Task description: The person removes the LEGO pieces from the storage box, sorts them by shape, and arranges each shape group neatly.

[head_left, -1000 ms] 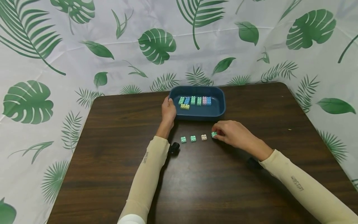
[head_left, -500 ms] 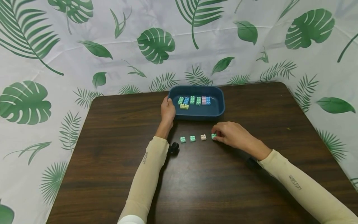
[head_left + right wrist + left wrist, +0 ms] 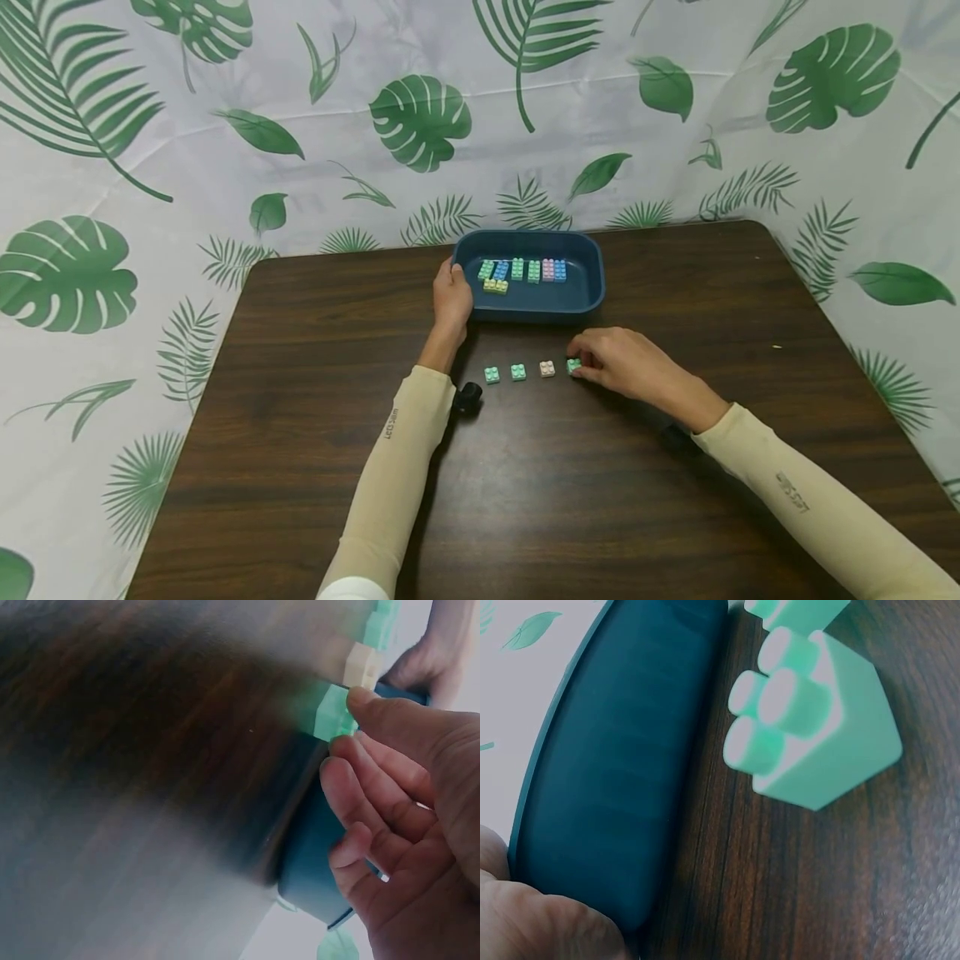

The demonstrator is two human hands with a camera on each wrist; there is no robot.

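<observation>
My left hand (image 3: 452, 298) grips the left end of a dark blue bin (image 3: 528, 316), thumb over the rim. Thumb and fingertips of my right hand (image 3: 628, 360) pinch a small green toy brick (image 3: 573, 367) at the right end of a row in front of the bin. Beside it in that row sit a cream brick (image 3: 547, 368) and two more green bricks, the middle one (image 3: 518, 372) and the leftmost one (image 3: 491, 375). In the right wrist view, the thumb and a finger meet at the pinched brick's (image 3: 332, 712) edges.
Inside the bin lie several longer bricks: green ones (image 3: 533, 271), blue ones (image 3: 560, 271), a pink one (image 3: 548, 270) and a yellow one (image 3: 495, 286). The dark wooden table (image 3: 315, 350) backs onto a leaf-print cloth (image 3: 300, 192). A yellow speck (image 3: 777, 347) lies at the right.
The green brick in my right hand has shifted slightly toward me, level with the row. My left hand and the bin stay as they were.
</observation>
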